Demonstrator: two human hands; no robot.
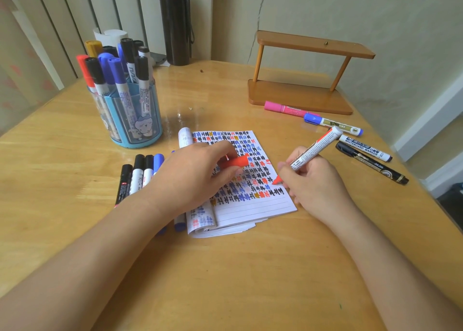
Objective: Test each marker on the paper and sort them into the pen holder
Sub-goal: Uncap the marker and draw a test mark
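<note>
On the table (250, 268), right hand (310, 180) grips red marker (313, 150).

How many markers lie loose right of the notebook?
4: pink marker by the wooden stand, blue-capped marker beside it, whiteboard marker partly behind the held red marker, black marker nearest. None look fully hidden.

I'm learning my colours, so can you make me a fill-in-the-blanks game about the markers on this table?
1. The right hand holds an uncapped marker with a ___ tip.
2. The left hand holds that marker's ___ over the paper.
3. The pen holder is coloured ___.
4. The marker nearest the wooden stand has a ___ cap.
Missing words: red, cap, blue, pink.
</note>
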